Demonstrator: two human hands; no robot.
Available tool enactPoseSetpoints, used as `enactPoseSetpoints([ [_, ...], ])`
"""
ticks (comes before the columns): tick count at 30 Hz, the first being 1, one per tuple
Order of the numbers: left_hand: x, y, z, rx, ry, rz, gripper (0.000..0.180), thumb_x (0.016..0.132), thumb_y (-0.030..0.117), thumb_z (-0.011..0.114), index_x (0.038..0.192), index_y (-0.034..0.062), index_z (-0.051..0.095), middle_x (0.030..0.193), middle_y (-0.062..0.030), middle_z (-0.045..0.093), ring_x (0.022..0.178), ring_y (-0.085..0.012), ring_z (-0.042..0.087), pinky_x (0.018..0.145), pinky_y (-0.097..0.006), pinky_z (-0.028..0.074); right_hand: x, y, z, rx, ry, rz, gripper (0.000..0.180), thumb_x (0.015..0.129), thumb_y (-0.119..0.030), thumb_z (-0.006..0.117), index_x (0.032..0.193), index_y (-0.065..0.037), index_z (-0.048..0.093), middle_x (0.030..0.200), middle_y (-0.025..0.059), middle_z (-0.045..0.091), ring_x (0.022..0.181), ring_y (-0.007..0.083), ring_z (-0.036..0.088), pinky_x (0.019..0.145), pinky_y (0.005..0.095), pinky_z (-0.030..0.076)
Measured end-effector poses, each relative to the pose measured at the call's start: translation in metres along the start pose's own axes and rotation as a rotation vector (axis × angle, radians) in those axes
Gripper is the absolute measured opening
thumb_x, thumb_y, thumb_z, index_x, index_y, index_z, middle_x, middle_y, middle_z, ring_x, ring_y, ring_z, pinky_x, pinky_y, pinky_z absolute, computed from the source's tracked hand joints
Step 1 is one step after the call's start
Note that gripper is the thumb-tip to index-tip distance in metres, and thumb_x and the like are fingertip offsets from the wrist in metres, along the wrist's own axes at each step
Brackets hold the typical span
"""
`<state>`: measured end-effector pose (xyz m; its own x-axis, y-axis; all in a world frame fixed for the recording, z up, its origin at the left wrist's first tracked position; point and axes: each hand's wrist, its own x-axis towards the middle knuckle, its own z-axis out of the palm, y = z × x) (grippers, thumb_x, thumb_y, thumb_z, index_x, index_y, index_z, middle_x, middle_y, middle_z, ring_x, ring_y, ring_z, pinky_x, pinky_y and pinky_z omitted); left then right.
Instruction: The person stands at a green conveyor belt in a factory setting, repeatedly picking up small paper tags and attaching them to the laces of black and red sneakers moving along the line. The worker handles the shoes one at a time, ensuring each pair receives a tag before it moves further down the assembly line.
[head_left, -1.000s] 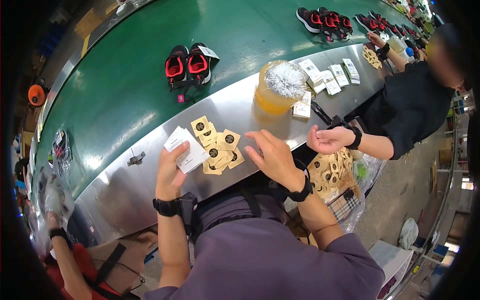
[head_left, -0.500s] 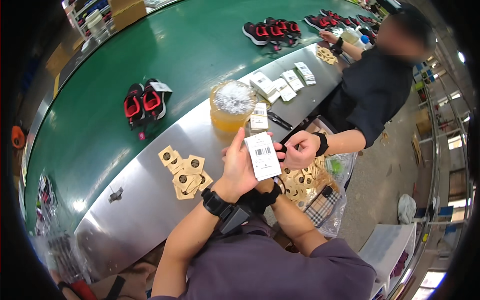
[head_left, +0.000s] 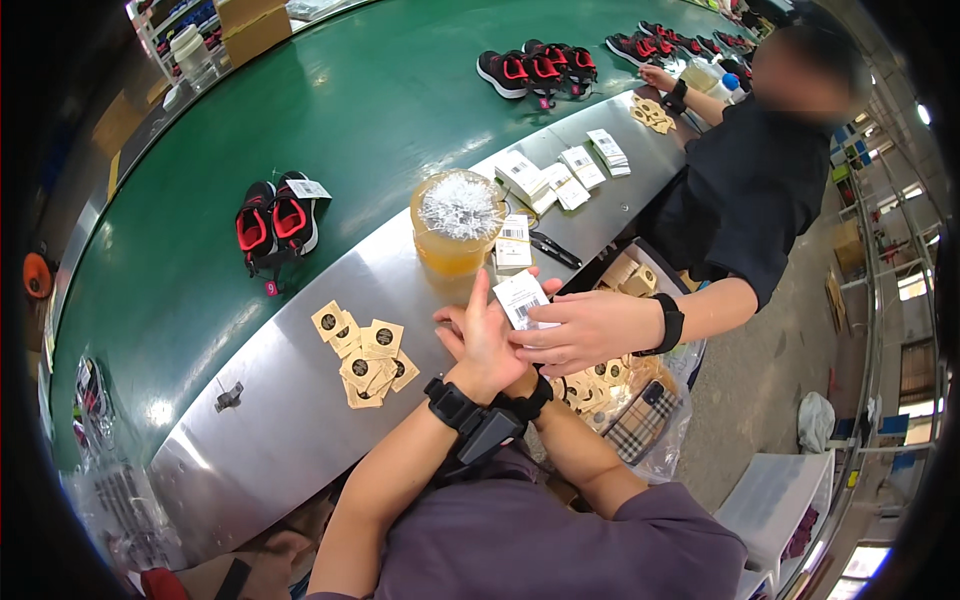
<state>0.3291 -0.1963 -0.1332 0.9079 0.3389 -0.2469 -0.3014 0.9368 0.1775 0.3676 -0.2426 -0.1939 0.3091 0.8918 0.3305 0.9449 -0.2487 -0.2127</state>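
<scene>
Left hand [head_left: 485, 352] spreads beneath white tags [head_left: 518, 296], co-worker's hand [head_left: 585, 328] gripping from 3 o'clock; I can't tell for right hand [head_left: 449, 318].

The metal ledge [head_left: 285, 400] bears tan cards [head_left: 361, 369] (loosely heaped), a tub [head_left: 450, 250] and white tags [head_left: 523, 176].

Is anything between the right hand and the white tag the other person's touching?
Yes: the left hand lies between the right hand and the white tag, and the co-worker's hand covers the tag's lower part.

Green worktop [head_left: 380, 125], steel ledge [head_left: 270, 455], grey floor [head_left: 745, 385]; white storage bin [head_left: 768, 510], bright light [head_left: 866, 564] at right
</scene>
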Motion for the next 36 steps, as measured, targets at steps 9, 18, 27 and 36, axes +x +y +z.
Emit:
enactPoseSetpoints([
  [9, 0.002, 0.005, 0.009, -0.016, -0.086, 0.060, 0.067, 0.095, 0.058, 0.018, 0.129, 0.0057, 0.042, 0.121, -0.0186, 0.054, 0.110, -0.0305, 0.053, 0.099, -0.044, 0.039, 0.011, -0.004, -0.003, 0.181, -0.073, -0.026, 0.031, 0.084, -0.041, 0.059, 0.110, -0.024, 0.059, 0.098, 0.0057, 0.056, 0.109, 0.0205, 0.042, 0.099, 0.0383, 0.027],
  [18, 0.003, 0.011, 0.013, -0.017, -0.112, 0.070, 0.068, 0.095, 0.058, 0.020, 0.130, 0.0051, 0.043, 0.123, -0.0188, 0.052, 0.116, -0.0300, 0.049, 0.100, -0.044, 0.038, 0.015, -0.006, 0.002, 0.425, -0.146, 0.007, 0.028, 0.086, -0.033, 0.059, 0.108, -0.016, 0.058, 0.094, 0.0064, 0.056, 0.098, 0.0186, 0.048, 0.088, 0.0340, 0.035],
  [27, 0.004, 0.010, 0.014, -0.091, -0.180, 0.073, 0.061, 0.095, 0.053, 0.028, 0.130, 0.0039, 0.041, 0.119, -0.0179, 0.054, 0.116, -0.0356, 0.050, 0.095, -0.055, 0.041, 0.010, -0.009, -0.001, 0.561, -0.202, 0.009, 0.025, 0.088, -0.024, 0.058, 0.106, -0.006, 0.057, 0.090, 0.0073, 0.057, 0.084, 0.0166, 0.055, 0.074, 0.0291, 0.044],
  [36, -0.010, 0.025, 0.009, 0.103, -0.032, 0.121, 0.042, 0.092, 0.017, 0.043, 0.129, -0.0019, 0.041, 0.121, -0.0185, 0.052, 0.116, -0.0353, 0.052, 0.094, -0.054, 0.045, 0.007, -0.006, 0.001, 0.671, -0.110, 0.004, 0.028, 0.084, -0.016, 0.061, 0.108, -0.004, 0.056, 0.092, 0.0101, 0.060, 0.084, 0.0224, 0.058, 0.072, 0.0313, 0.047],
])
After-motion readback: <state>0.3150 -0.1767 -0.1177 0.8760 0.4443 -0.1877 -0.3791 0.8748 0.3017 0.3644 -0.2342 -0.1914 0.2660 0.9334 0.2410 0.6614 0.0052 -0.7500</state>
